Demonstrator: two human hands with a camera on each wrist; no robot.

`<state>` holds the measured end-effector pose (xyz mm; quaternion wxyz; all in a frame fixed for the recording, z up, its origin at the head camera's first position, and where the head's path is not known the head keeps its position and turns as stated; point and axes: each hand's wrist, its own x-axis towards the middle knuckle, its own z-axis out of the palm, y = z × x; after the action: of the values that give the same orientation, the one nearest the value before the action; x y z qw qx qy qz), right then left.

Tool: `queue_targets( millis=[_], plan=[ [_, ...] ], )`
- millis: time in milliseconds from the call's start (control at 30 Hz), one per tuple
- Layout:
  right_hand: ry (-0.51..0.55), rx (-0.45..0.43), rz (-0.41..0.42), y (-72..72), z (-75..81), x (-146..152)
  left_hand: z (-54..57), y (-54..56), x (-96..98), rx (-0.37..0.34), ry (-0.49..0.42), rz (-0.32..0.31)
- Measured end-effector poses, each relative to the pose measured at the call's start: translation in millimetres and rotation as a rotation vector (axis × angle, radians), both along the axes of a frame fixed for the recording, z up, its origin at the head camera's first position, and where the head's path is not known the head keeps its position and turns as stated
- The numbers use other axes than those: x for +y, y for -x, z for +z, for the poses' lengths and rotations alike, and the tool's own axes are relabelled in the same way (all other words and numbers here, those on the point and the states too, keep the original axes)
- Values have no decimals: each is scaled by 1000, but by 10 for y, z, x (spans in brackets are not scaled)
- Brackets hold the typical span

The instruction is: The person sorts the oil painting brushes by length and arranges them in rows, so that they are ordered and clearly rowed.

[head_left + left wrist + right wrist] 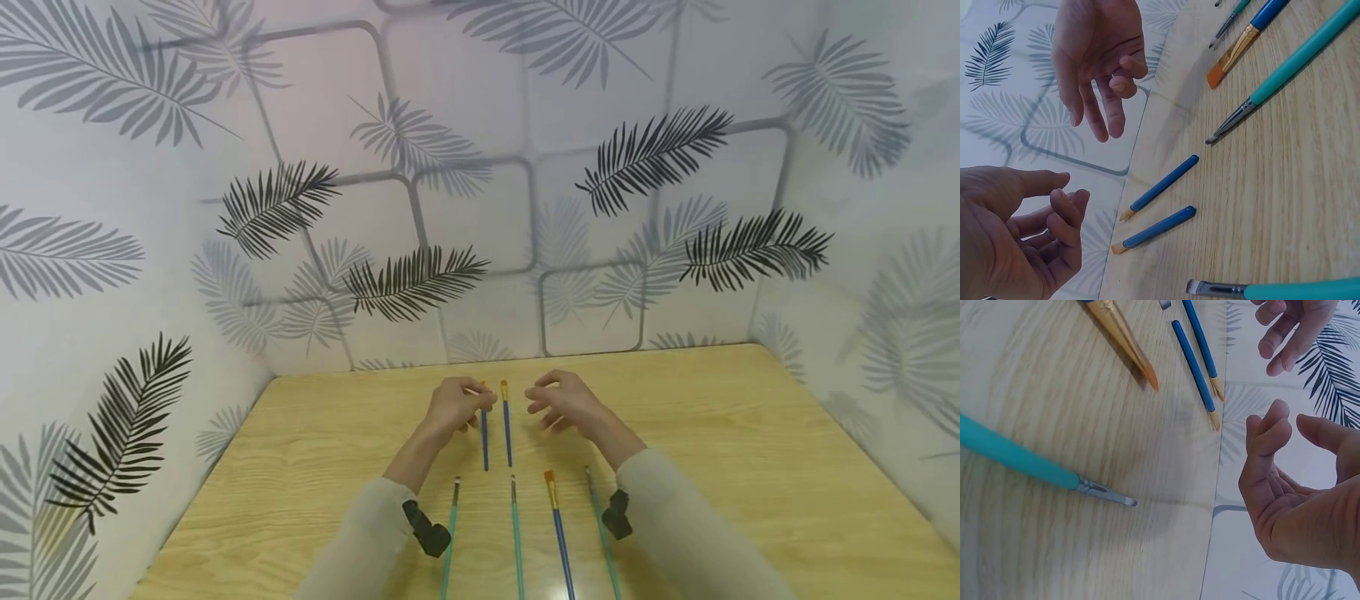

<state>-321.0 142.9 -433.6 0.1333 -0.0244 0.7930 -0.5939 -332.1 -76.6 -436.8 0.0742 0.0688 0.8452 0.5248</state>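
My left hand point(459, 403) hovers over the far part of the table with fingers loosely bent, nothing between them. Below it, partly covered in the head view, lies a blue paintbrush point(485, 446). Just right of that brush is a second blue paintbrush point(507, 429), almost parallel, bristles pointing to the wall. My right hand point(567, 402) is raised to the right of the pair, facing the left hand, its fingers point(1262, 440) relaxed around nothing. In the left wrist view a gap shows between the left thumb and fingers point(1067, 240). Neither hand touches a brush.
Nearer me lie three teal paintbrushes point(452, 521) point(517, 533) point(603, 533) and a blue paintbrush point(559, 529) with orange bristles, spread in a row. The wooden table point(322, 467) meets a leaf-patterned wall covering point(480, 317) at its back edge.
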Motion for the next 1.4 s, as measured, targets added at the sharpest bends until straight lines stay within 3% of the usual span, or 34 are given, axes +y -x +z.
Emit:
queue_targets(
  millis=[467, 967, 1400],
  plan=[
    [35, -16, -10, -75, -17, 0, 33, -42, -2, -54, -40, -26],
    [51, -31, 0, -176, -18, 93, 46, -171, -109, -99, -54, -53],
    [84, -67, -2, -272, 10, 91, 83, -257, -83, -60, -41, -60]
  ],
)
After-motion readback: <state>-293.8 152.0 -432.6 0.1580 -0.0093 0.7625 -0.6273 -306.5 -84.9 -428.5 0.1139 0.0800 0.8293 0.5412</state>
